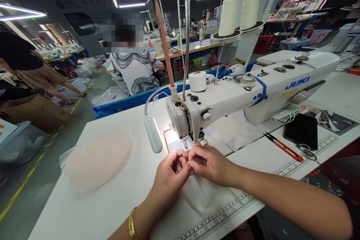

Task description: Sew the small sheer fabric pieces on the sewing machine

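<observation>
Just in front of the needle area of a white sewing machine (225, 101), my two hands meet with their fingertips almost touching. My left hand (174, 168) is closed in a pinch on a sheer white fabric (201, 193). On the same fabric, beside it, the thumb and forefinger of my right hand (212, 165) pinch too. The fabric hangs down from the fingers onto the table. Its edge between the fingertips is mostly hidden. Behind my hands, the lit presser foot (185, 143) stands over the metal plate.
Left on the table (126, 202) lies a pale sheer fabric pile (97, 161). A lamp (153, 135) stands left of the needle. To the right are orange thread snips (284, 147), a black phone (300, 131) and keys (308, 152). A co-worker (135, 67) sits beyond the table.
</observation>
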The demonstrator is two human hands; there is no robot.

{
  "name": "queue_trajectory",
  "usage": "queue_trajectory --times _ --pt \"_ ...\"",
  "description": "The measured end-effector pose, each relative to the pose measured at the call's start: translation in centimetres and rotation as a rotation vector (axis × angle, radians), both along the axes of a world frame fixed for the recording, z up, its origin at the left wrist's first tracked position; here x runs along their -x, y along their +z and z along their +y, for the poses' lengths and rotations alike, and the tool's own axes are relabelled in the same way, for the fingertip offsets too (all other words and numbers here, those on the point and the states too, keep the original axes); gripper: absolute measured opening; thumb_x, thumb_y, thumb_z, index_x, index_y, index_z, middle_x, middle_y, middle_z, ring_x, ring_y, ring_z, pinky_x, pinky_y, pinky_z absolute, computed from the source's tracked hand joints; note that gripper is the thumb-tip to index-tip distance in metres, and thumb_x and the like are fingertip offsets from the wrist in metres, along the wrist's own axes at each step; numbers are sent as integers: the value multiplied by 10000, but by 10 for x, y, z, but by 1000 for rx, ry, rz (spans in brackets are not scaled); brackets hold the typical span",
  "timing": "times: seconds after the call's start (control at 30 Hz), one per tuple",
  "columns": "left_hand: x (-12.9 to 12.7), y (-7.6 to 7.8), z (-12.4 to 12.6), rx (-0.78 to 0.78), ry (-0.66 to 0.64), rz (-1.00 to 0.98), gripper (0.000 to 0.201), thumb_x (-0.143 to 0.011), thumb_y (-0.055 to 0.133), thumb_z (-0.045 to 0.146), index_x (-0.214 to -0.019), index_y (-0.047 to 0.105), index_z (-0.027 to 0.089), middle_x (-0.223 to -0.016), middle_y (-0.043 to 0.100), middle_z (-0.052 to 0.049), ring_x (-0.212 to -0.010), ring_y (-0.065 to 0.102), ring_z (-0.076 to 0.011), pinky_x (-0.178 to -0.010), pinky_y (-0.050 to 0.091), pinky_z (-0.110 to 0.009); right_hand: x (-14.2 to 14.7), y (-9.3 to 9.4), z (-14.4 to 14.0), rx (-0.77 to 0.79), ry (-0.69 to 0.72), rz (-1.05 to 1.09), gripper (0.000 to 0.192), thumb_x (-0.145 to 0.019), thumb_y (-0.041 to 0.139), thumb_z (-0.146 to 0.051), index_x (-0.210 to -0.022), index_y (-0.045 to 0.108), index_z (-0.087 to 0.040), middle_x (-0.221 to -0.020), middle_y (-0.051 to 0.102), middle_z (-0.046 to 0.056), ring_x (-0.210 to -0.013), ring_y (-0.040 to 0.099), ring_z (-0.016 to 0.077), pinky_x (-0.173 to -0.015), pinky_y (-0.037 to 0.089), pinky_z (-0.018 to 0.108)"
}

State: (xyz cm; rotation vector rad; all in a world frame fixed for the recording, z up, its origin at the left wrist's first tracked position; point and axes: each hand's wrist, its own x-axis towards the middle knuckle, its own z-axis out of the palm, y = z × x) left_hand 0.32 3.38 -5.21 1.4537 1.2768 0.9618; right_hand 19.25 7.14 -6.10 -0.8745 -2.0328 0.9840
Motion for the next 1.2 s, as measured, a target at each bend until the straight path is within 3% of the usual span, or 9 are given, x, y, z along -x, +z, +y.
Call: queue_trajectory --times 0.27,0.4,0.57,0.67,0.73,0.83,0.93,1.2 --pt "5 -5 -1 5 -18 43 372 -866 732 545 -797 583 211 -611 473 55 -589 437 -135 -586 375 -253 0 -1 0 11 6 16 92 -902 594 -276 -826 577 -226 -785 637 -12 -751 567 172 -726 411 310" --pt "8 -3 0 -55 -32 123 324 -886 711 515 -793 641 212 -670 545 16 -664 502 -172 -624 399 -274 -1 -4 0 10 -13 14 123 -908 596 -303 -822 549 -228 -730 575 -27 -732 537 173 -706 381 304" --pt "8 -1 10 -171 -9 400 289 -892 634 445 -711 686 226 -821 634 -52 -903 569 -270 -743 425 -331 3 -5 4 -15 -63 -85 130 -911 628 -230 -813 543 -225 -689 570 -40 -708 533 172 -703 372 299" --pt "6 -5 20 -207 18 638 239 -868 622 328 -661 601 211 -812 629 -48 -860 563 -263 -765 393 -356 8 -6 9 -124 -115 -240 157 -934 594 -153 -799 548 -219 -685 603 -25 -722 544 184 -720 365 315" --pt "5 -8 24 -307 37 719 152 -861 644 282 -739 595 206 -837 629 -40 -818 556 -243 -747 379 -351 11 -7 13 -210 -174 -324 180 -941 586 -127 -785 560 -213 -716 629 -2 -765 556 202 -747 371 330" --pt "5 -14 25 -625 28 740 35 -922 622 215 -893 639 206 -928 656 -48 -840 554 -237 -744 380 -344 12 -12 19 -306 -240 -362 131 -911 648 -109 -830 606 -204 -807 666 24 -858 578 231 -795 400 342" --pt "6 -19 21 -879 -68 760 258 -1034 488 111 -898 681 216 -923 701 -24 -817 552 -215 -767 373 -357 8 -18 22 -375 -242 -338 121 -914 665 -90 -861 637 -195 -872 686 37 -887 590 236 -825 431 346" --pt "13 -19 14 -926 -125 764 224 -1070 506 119 -1032 707 210 -1060 751 -26 -858 600 -219 -827 452 -404 -10 -17 18 -488 -116 -388 176 -980 630 -141 -1078 744 -232 -1008 661 72 -959 563 251 -851 483 354"
